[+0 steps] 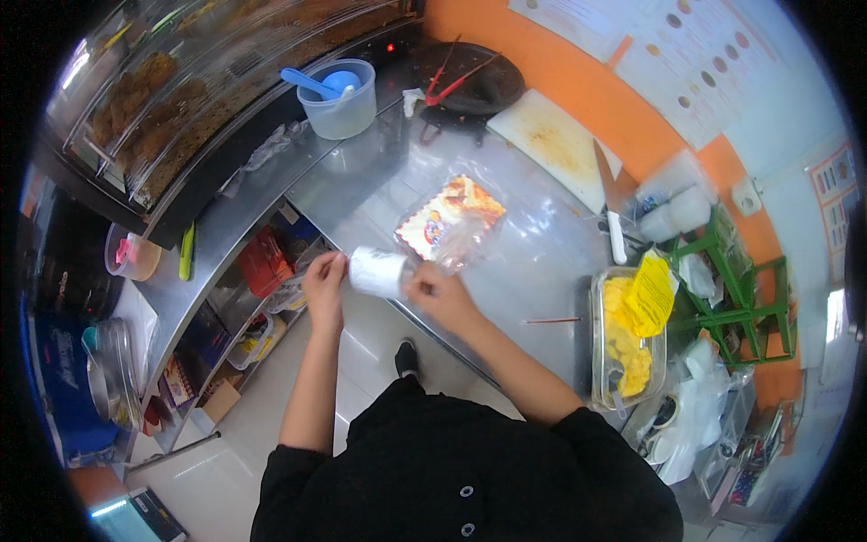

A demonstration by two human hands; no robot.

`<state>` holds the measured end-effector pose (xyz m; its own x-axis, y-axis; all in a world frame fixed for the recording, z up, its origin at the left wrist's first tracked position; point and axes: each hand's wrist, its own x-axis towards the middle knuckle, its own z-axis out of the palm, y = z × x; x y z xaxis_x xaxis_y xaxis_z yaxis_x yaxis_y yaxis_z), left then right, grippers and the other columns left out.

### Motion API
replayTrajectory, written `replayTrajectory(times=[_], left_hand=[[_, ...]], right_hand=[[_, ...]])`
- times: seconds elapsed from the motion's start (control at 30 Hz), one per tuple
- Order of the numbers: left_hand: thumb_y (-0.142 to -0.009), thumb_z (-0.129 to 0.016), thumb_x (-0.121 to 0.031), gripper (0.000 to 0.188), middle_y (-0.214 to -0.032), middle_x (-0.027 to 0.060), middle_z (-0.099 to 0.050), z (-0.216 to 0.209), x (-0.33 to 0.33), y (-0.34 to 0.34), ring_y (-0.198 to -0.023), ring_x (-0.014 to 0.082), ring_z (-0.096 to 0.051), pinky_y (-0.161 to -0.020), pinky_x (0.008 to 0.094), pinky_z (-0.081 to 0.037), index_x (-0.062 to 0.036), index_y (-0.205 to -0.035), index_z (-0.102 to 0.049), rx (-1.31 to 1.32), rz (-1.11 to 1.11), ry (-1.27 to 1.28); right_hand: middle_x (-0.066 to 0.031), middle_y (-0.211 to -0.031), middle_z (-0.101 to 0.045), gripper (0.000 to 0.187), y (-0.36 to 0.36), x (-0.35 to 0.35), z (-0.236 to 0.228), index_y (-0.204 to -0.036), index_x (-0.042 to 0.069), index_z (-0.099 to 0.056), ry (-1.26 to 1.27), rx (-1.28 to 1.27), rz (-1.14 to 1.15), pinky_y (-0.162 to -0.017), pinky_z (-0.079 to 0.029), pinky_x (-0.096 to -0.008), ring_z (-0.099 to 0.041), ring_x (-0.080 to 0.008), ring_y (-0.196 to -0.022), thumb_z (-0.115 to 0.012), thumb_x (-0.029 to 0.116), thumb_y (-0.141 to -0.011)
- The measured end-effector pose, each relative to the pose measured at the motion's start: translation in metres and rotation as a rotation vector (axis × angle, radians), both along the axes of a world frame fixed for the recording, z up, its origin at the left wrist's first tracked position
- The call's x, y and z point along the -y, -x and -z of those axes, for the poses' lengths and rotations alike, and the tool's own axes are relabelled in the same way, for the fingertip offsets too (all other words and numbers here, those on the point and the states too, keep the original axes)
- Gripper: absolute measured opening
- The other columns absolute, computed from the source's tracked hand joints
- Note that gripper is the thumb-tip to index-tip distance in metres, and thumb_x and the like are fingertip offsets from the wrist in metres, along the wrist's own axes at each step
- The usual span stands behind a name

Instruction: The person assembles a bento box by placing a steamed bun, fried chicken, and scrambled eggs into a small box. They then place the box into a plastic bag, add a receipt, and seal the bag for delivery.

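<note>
Between my two hands is a white, shiny roll (377,272), held above the near edge of the steel counter (537,239); whether it is plastic or paper I cannot tell. My left hand (323,282) pinches its left end with thumb and fingertips. At the other end the fingers of my right hand (435,294) are curled in against it, slightly blurred. Just beyond the roll lies a printed, colourful paper bag (452,217) with clear crumpled plastic film (468,242) over its near right side.
A tub (338,117) with a blue scoop, a dark round pan (492,86) with red tongs, a cutting board (546,135) and a knife (616,237) line the back. On the right are a container of yellow food (623,361) and green racks (754,298). A glass food display (172,108) stands left.
</note>
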<state>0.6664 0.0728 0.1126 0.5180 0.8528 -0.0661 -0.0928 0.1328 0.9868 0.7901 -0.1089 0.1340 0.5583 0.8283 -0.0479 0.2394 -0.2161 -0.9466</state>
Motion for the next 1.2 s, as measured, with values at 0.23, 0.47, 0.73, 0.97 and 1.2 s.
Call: replayTrajectory(times=[0.23,0.47,0.73,0.97,1.2], left_hand=[[-0.087,-0.066,-0.012,0.013,-0.085,0.0064,-0.066,0.000,-0.009,-0.103,-0.074,0.0129,-0.060,-0.068,0.0261,-0.048,0.0000,-0.091,-0.067,-0.109,0.252,-0.282],[-0.085,-0.065,-0.009,0.010,-0.076,0.0064,-0.064,0.009,-0.014,-0.125,-0.069,0.0106,-0.059,-0.064,0.0254,-0.046,0.0010,-0.084,-0.065,-0.296,0.396,-0.310],[-0.085,-0.064,-0.010,0.014,-0.068,0.0036,-0.060,0.004,-0.040,-0.136,-0.064,0.0098,-0.053,-0.061,0.0250,-0.043,-0.0010,-0.075,-0.059,-0.326,0.726,-0.019],[-0.089,-0.061,-0.015,0.015,-0.076,0.0036,-0.059,0.012,-0.056,-0.147,-0.073,0.0101,-0.054,-0.067,0.0247,-0.044,-0.0019,-0.086,-0.055,-0.458,0.966,-0.157],[-0.085,-0.058,-0.008,0.031,-0.102,0.0103,-0.061,0.016,-0.066,-0.156,-0.091,0.0191,-0.057,-0.082,0.0293,-0.046,0.0025,-0.114,-0.056,-0.493,0.910,-0.421]], right_hand=[[-0.0132,-0.087,-0.062,0.020,-0.035,0.022,0.014,-0.092,0.003,-0.063,-0.118,0.243,0.332,-0.080,-0.047,-0.0391,-0.059,-0.0288,-0.080,-0.068,0.019,-0.082],[-0.0133,-0.104,-0.059,0.011,-0.022,0.021,0.035,-0.093,0.003,-0.062,0.168,0.558,0.705,-0.088,-0.044,-0.0374,-0.055,-0.0211,-0.095,-0.065,0.011,-0.086],[-0.0080,-0.091,-0.058,0.027,-0.028,0.032,0.057,-0.113,0.001,-0.054,-0.047,-0.675,0.716,-0.068,-0.048,-0.0275,-0.057,-0.0148,-0.079,-0.060,0.012,-0.090],[-0.0116,-0.089,-0.059,0.030,-0.052,0.033,0.081,-0.117,0.002,-0.051,-0.134,-0.669,0.650,-0.071,-0.049,-0.0309,-0.060,-0.0203,-0.080,-0.059,0.013,-0.090],[-0.0134,-0.084,-0.058,0.039,-0.049,0.036,0.063,-0.123,0.004,-0.043,0.153,0.036,0.510,-0.066,-0.048,-0.0332,-0.060,-0.0239,-0.071,-0.059,0.011,-0.088]])
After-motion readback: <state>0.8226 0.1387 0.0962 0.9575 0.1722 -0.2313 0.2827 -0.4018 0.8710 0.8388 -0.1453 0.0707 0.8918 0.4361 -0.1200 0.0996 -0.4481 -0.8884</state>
